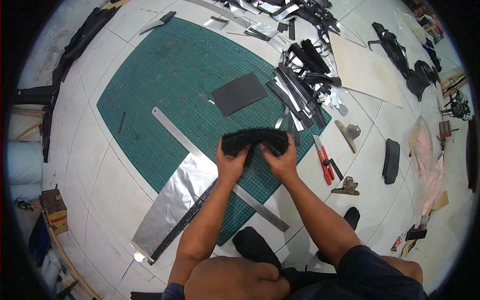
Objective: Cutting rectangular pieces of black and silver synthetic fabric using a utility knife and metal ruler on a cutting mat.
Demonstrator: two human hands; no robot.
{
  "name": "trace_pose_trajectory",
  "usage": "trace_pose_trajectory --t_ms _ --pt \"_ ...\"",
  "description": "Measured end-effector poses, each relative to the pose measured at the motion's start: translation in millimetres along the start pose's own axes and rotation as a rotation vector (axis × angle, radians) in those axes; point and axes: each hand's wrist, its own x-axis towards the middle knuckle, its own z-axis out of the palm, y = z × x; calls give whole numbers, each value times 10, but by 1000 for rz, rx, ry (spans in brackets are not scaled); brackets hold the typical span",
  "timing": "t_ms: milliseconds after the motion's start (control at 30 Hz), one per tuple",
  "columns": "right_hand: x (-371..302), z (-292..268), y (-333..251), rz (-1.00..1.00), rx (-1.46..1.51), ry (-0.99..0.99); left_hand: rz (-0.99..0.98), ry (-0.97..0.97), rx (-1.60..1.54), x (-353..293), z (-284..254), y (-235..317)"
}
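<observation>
My left hand (pixel 230 164) and my right hand (pixel 281 162) grip a bundle of black strips (pixel 256 136) with frayed, fuzzy edges. The bundle bows upward between them, thumbs on the near side, and a dark flap hangs below its middle. Under it lies a green gridded cutting mat (pixel 165 65). Beyond the hands a flat dark grey rectangle (pixel 240 94) rests on the mat. A long metal ruler (pixel 172 126) crosses the mat beneath my left forearm, over a silver-faced sheet (pixel 170 197) with a black edge.
Black and silver offcuts (pixel 295 92) are heaped at the mat's right. A red-handled cutting tool (pixel 324 160), two metal clips (pixel 352 131) and a black block (pixel 391 161) lie on the white tiles. A pale board (pixel 365 70) lies at far right, a knife (pixel 159 22) at far left.
</observation>
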Motion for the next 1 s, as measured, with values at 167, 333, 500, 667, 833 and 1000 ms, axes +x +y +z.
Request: trace_pose_trajectory --t_ms 167,333,500,667,833,1000 --pt "86 -57 105 -42 -49 -2 45 1 86 55 22 -46" --pt "47 14 95 -73 -153 9 76 77 70 63 39 -104" --pt "-7 63 128 -32 23 58 67 32 36 87 62 -51" --pt "54 60 144 -45 5 35 86 39 65 88 11 -93" --pt "63 93 152 -74 -34 13 49 158 105 75 95 -70" --pt "32 162 52 -43 -120 110 133 164 57 96 89 -44"
